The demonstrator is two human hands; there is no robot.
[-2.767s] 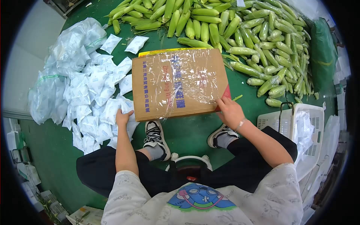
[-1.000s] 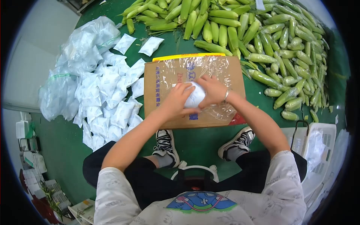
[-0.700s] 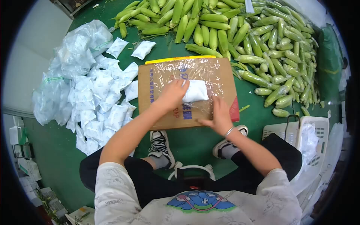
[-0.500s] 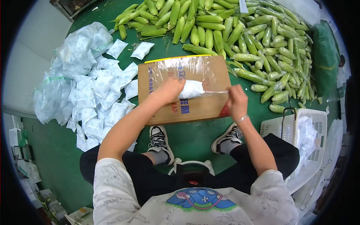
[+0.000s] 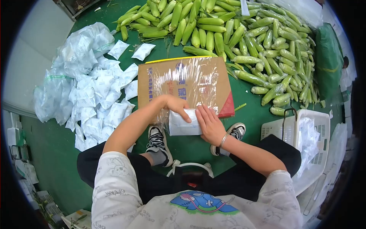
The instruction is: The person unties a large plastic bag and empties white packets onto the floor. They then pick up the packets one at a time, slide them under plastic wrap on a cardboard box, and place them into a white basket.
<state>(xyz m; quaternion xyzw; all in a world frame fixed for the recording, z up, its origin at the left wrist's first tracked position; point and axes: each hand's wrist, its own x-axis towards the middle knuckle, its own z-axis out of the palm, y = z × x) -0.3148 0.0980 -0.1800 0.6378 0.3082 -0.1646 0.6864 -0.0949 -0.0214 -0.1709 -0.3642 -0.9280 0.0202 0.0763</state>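
A white ice pack (image 5: 184, 126) is tilted at the near edge of a cardboard box (image 5: 152, 78), with cling film (image 5: 190, 78) stretched across the box top. My left hand (image 5: 176, 104) grips the pack's upper edge, thumb on its face and the other fingers partly hidden behind it. On the pack's right end lies my right hand (image 5: 211, 125), fingers together and stretched over its upper corner, thumb out of sight. Film also trails at the pack's left side.
Many similar white packs (image 5: 101, 89) lie left of the box, beside clear plastic bags (image 5: 82, 49). Beyond it are loose corn cobs (image 5: 176, 15), with film-wrapped cobs (image 5: 289, 66) to the right. A white basket (image 5: 324, 133) holding clear plastic stands by my right knee.
Both hands have brought the pack down from the box's middle to its near edge. My right hand has left the box's right edge, where it pulled film, and now lies on the pack.
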